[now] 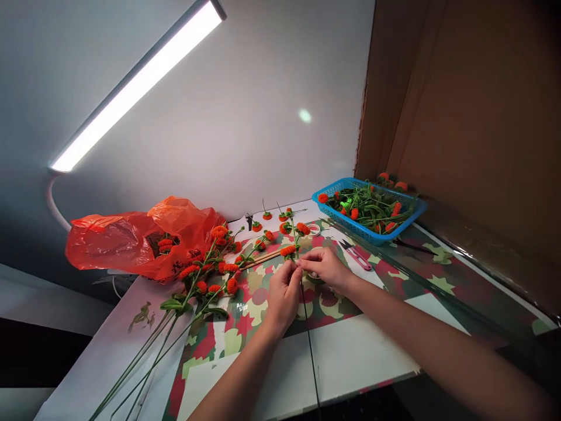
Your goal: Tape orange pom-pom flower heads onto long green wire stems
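Note:
My left hand [284,291] pinches the thin dark stem of an orange chenille flower spray [302,228]. From under my fingers the stem runs down past the table's front edge. My right hand [328,268] is closed at the same spot, fingertips touching the left ones just below a lower orange bloom [288,251]. What lies between the fingertips is too small to make out. Beyond my hands lie several loose orange flower heads [256,226] with short wires and a roll of white tape [314,230]. Pink-handled thread snips [357,255] rest to the right of my right hand.
Finished-looking flower sprays [193,286] lie at left beside a red plastic bag [118,240]. A blue basket [372,237] of green stems and orange flowers stands back right. Wooden sticks [263,259] lie on the patterned mat [245,316]. A lamp [140,88] hangs above; cardboard [473,117] walls the right.

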Available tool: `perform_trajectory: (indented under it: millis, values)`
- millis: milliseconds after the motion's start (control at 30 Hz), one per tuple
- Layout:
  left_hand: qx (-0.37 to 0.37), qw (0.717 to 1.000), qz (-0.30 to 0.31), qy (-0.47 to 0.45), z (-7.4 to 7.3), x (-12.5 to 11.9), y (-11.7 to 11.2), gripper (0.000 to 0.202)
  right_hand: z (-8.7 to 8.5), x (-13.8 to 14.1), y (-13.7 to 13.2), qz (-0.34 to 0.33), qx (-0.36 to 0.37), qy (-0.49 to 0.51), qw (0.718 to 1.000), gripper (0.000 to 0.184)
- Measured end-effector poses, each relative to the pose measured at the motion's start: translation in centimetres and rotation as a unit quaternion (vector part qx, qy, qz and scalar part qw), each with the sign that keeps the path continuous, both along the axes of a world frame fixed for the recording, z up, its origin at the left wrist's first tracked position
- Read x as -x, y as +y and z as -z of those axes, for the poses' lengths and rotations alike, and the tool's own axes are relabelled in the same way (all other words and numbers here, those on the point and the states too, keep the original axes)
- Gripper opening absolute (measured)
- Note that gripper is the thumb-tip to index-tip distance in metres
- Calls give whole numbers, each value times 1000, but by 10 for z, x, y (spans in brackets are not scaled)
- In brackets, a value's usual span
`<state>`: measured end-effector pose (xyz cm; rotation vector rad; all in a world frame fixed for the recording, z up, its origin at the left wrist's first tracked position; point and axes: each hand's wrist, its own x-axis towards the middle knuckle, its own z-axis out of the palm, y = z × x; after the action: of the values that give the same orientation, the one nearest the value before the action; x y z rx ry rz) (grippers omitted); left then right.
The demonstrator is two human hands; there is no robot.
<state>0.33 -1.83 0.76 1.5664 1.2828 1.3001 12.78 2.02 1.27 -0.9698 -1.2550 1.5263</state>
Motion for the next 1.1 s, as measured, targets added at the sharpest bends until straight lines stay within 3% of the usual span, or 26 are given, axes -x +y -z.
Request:
perform_trajectory:
  millis: [233, 400, 500, 667, 800, 1000, 1100]
  values:
    - [79, 987, 27, -140, 7, 1, 6, 31, 5, 3, -1, 11, -1, -4, 1000, 24]
    - [183, 927, 6, -328, 11, 1, 10, 25, 5, 4, -3, 8, 2, -5, 1000, 27]
    - [222, 891, 3, -396, 13, 4, 13, 25, 5, 4, -3, 2, 16, -2, 1000, 28]
    - [226, 881, 7, -416, 12, 9, 14, 21, 5, 4, -2, 7, -19, -21, 1000, 28]
    - [228, 878, -39, -419, 5, 12, 13, 25, 5, 4, -2, 17, -36, -34, 999, 29]
    - [201, 907, -99, -356, 1, 11, 10, 31, 6, 2, -1, 1, -64, -54, 997, 26]
    - [200, 892, -107, -391, 2, 6, 8, 34, 8, 2, -2, 2, -87, -61, 994, 26]
